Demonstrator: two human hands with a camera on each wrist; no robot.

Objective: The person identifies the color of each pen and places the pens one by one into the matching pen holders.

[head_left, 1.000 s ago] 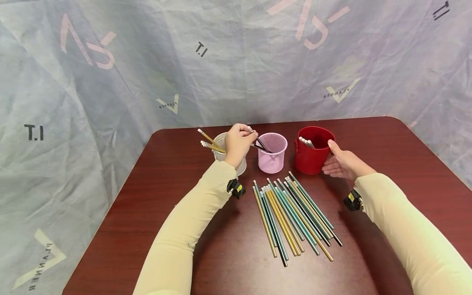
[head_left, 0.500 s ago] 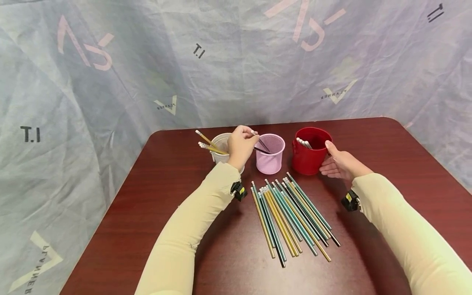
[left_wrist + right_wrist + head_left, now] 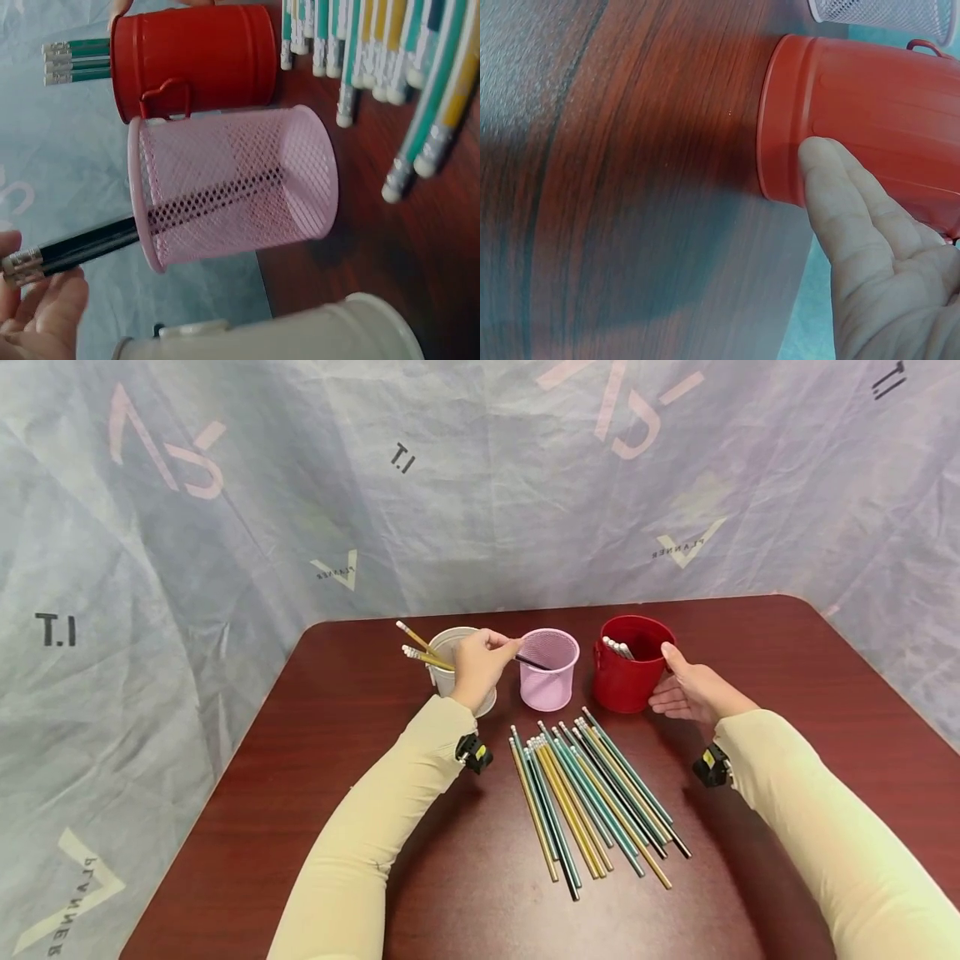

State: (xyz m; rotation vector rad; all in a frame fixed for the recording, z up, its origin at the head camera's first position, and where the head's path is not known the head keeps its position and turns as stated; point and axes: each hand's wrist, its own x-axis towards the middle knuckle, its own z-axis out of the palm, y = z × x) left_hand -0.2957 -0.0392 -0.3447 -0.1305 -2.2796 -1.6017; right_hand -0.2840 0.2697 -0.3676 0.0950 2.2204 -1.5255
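In the head view my left hand (image 3: pixel 480 667) is over the cream bucket (image 3: pixel 447 642). Its thumb and fingers pinch the eraser ends of two black pencils (image 3: pixel 94 241), seen close up in the left wrist view. These pencils lean side by side into the pink mesh cup (image 3: pixel 547 689), their lower ends showing through the mesh. My right hand (image 3: pixel 697 689) is at the red bucket (image 3: pixel 628 681), thumb at the rim and straight fingers along the side. Inside that bucket several green pencils (image 3: pixel 79 61) stand with white erasers up.
Several yellow pencils (image 3: pixel 429 658) lean out of the cream bucket to the left. In front of the containers, loose green, yellow and black pencils (image 3: pixel 588 802) lie in a spread on the dark red table (image 3: pixel 315 760). A grey cloth backdrop (image 3: pixel 480 527) hangs behind.
My left hand has dipped slightly, and the two black pencils, apart at different slants before, now lie together at its fingertips. The right hand stays at the red bucket.
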